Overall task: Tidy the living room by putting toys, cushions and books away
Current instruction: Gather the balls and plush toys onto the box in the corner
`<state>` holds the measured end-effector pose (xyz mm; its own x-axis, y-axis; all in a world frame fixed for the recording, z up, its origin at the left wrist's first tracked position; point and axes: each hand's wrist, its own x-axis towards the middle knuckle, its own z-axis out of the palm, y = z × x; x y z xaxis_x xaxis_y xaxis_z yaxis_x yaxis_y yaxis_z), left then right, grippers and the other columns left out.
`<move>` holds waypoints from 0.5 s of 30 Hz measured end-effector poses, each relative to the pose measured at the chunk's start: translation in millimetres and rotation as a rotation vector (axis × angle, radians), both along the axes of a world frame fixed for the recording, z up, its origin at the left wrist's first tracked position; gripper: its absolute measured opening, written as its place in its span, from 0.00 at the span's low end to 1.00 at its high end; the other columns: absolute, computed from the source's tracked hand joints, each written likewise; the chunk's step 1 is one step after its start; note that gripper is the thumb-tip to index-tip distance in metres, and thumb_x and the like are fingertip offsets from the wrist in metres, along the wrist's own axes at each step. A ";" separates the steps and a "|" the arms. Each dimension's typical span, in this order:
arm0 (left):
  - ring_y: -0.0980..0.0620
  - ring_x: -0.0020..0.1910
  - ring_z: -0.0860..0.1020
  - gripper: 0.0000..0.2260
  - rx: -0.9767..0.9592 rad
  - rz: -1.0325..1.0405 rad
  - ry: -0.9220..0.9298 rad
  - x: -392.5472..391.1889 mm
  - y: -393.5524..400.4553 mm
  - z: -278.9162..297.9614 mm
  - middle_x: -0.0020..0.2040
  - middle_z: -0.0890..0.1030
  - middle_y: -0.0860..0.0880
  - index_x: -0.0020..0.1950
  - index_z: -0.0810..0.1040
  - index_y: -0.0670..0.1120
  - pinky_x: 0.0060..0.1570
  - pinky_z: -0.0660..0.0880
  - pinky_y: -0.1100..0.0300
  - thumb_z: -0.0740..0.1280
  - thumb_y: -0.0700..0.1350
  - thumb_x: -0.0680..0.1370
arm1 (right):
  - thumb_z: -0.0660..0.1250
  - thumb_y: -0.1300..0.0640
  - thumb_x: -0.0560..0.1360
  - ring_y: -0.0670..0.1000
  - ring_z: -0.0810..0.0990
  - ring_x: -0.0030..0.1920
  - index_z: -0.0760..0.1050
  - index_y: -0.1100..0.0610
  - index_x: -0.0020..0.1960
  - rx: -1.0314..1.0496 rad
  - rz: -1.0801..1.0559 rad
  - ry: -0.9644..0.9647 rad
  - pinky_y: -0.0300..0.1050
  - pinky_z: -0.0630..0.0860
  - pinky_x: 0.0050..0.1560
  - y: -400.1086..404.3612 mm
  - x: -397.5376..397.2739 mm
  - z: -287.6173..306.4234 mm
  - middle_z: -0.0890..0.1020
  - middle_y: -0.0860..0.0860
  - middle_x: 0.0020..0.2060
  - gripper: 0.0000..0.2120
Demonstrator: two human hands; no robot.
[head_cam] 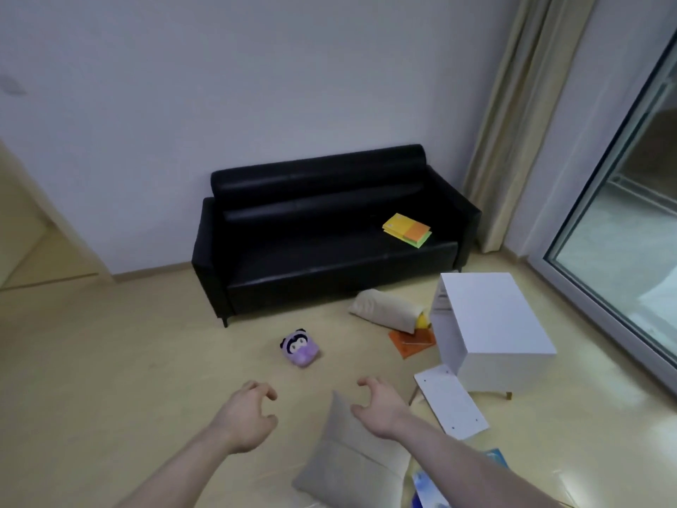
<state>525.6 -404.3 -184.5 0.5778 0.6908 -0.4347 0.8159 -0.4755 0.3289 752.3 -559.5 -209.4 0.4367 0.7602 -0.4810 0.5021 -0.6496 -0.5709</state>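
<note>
Both arms reach forward over the wooden floor (110, 379). The left hand (246, 416) has its fingers loosely curled like a claw and holds nothing; the right hand (381, 405) is the same, fingers bent and spread, hovering above the upper corner of a beige cushion (340, 460) that lies on the floor at 6 o'clock, whether it touches cannot be told. A purple plush toy (300, 348) sits on the floor just beyond the hands, toward 12 o'clock. Farther at 12 o'clock a black sofa (322, 229) stands against the wall, with a stack of yellow, orange and green books (406, 229) on the right end of its seat. At 2 o'clock a white table (491, 317) stands near the glass door, and a second beige cushion (384, 309) lies beside it, over an orange book (410, 342) and a small yellow thing (423, 320). A loose white board (452, 401) lies in front of the table, and blue books (425, 485) lie at 5 o'clock.
</note>
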 end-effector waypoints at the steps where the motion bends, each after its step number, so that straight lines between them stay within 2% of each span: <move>1: 0.50 0.68 0.74 0.14 -0.011 0.006 0.010 -1.0 16.5 -2.6 0.68 0.72 0.50 0.60 0.70 0.57 0.64 0.67 0.63 0.68 0.48 0.77 | 0.67 0.50 0.77 0.53 0.70 0.72 0.66 0.53 0.75 0.000 0.011 0.006 0.41 0.66 0.69 21.4 -2.2 -1.4 0.69 0.53 0.73 0.28; 5: 0.50 0.69 0.72 0.18 -0.054 0.025 0.017 -2.3 83.8 -14.7 0.70 0.71 0.50 0.68 0.74 0.52 0.65 0.68 0.62 0.68 0.48 0.78 | 0.69 0.50 0.77 0.53 0.70 0.72 0.66 0.53 0.75 0.003 0.024 0.002 0.39 0.65 0.68 100.3 -3.1 -3.5 0.69 0.53 0.73 0.28; 15: 0.50 0.69 0.72 0.19 -0.099 -0.122 0.061 3.5 302.4 -47.1 0.69 0.71 0.51 0.69 0.74 0.52 0.65 0.68 0.62 0.67 0.48 0.77 | 0.68 0.48 0.76 0.54 0.74 0.68 0.67 0.51 0.74 -0.088 -0.156 -0.006 0.41 0.69 0.65 276.7 -6.6 -40.1 0.69 0.51 0.73 0.28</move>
<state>529.0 -101.9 -231.6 0.6255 0.5690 -0.5338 0.7738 -0.5402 0.3308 745.6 -282.8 -249.6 0.5491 0.6385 -0.5393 0.3949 -0.7669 -0.5059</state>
